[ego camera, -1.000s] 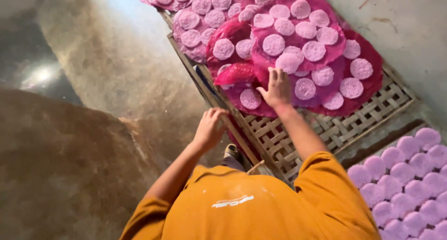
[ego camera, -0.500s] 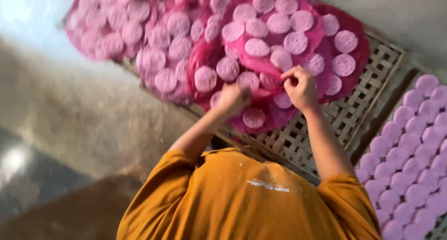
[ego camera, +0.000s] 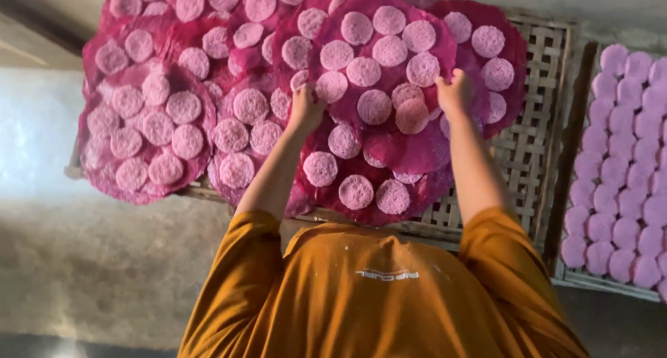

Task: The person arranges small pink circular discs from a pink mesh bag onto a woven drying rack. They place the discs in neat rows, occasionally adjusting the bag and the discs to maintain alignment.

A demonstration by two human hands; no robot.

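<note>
A round dark pink sheet (ego camera: pixel 410 156) dotted with pale pink discs lies on top of other such sheets on a woven bamboo tray (ego camera: pixel 538 115). My left hand (ego camera: pixel 306 109) pinches the sheet near its left side, and a fold of it rises under the fingers. My right hand (ego camera: pixel 455 92) grips the same sheet further right, next to a pale disc (ego camera: pixel 412 116). Both arms reach forward from orange sleeves over the tray's near edge.
More overlapping pink sheets (ego camera: pixel 149 132) with discs cover the tray's left part. A second tray (ego camera: pixel 629 184) at the right holds rows of lilac discs. Bare grey floor (ego camera: pixel 90 261) lies to the left, in front of the tray.
My left hand left the tray's edge and came onto the pink sheet. Both hands moved further over the sheet and now grip it, wider apart.
</note>
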